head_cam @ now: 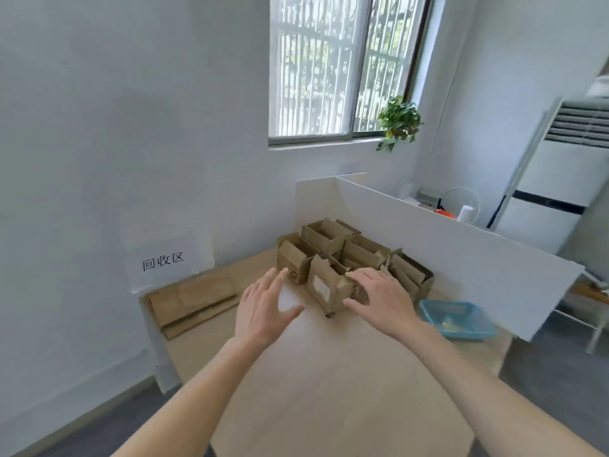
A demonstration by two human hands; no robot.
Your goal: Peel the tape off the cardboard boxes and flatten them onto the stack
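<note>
Starting at the left edge, the stack of flattened cardboard (pixel 192 300) is lying at the far-left corner of the tabletop (pixel 329 384), right against the wall, under a paper sign (pixel 166 260) with printed characters. Between that stack and the boxes a bare strip of wood is showing — that is the open room for moving.

The left hand (pixel 263 308) is hovering over that strip, fingers spread wide, holding nothing, just short of the boxes. Next to it, the nearest cardboard box (pixel 328 286) is standing upright with a pale label on its face and its flaps open. The right hand (pixel 379 300) is reaching onto that box's right side, fingers loosely curved against the cardboard; whether it is actually gripping, I cannot tell.

Behind them the cluster of open boxes (pixel 349 247) is packed close — roughly five or six, though the blur is making an exact count unsafe. A white partition (pixel 461 255) is hemming them in along the right. A blue tray (pixel 456 319) is sitting by the right edge, just beside the right wrist. One potted plant (pixel 398 122) is hanging by the window (pixel 342 65).
</note>
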